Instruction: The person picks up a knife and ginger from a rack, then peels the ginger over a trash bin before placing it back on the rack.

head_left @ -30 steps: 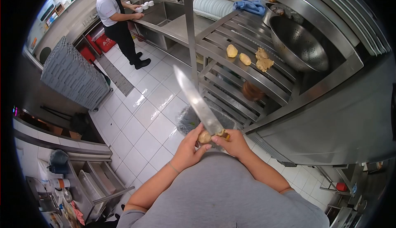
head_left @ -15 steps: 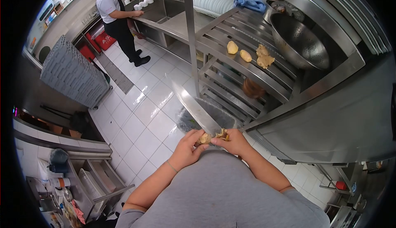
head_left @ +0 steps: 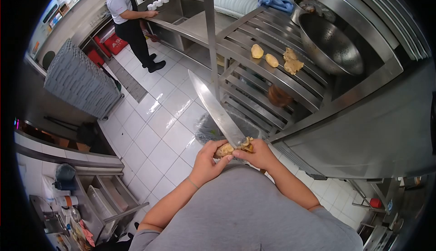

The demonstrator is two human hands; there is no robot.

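My left hand (head_left: 208,162) is closed round a knobbly, pale brown ginger root (head_left: 225,150) in front of my belly. A large knife (head_left: 215,110) points up and to the left, its blade lying against the root's right end. My right hand (head_left: 260,155) grips the knife at the base of the blade; its handle is hidden by the fingers. Curled peel sits by the blade near the right fingers. Below the knife stands a bin with a clear liner (head_left: 206,130). On the slatted metal shelf (head_left: 272,75) lie two peeled pieces (head_left: 257,51) and a branching root (head_left: 292,61).
A steel colander (head_left: 331,44) and a blue cloth (head_left: 276,3) are on the shelf. White plates (head_left: 234,2) stand stacked behind. At the sink (head_left: 177,11), a person (head_left: 131,24) stands apart. Grey stacked trays (head_left: 81,81) are at left, a metal post (head_left: 210,37) ahead.
The knife has swung slightly, its tip moving a little right and its blade more upright. More of the root shows between my hands. The view has shifted slightly.
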